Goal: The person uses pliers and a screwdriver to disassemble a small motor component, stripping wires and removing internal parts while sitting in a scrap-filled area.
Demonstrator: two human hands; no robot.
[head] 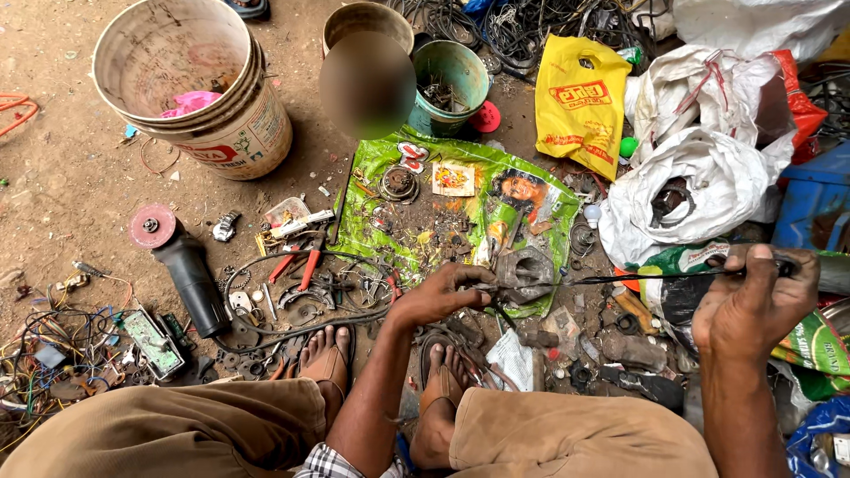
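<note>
My left hand reaches down between my knees and grips a grey metal part that rests on the edge of a green printed plastic sheet. My right hand is raised at the right and is closed around the handle of a long thin black tool, a screwdriver by its look. The shaft runs left and its tip meets the metal part. My sandalled feet rest on the dirt below the sheet.
An angle grinder and red-handled pliers lie at left among scrap bits and wires. Stacked white buckets, a green bucket, a yellow bag and white sacks ring the spot.
</note>
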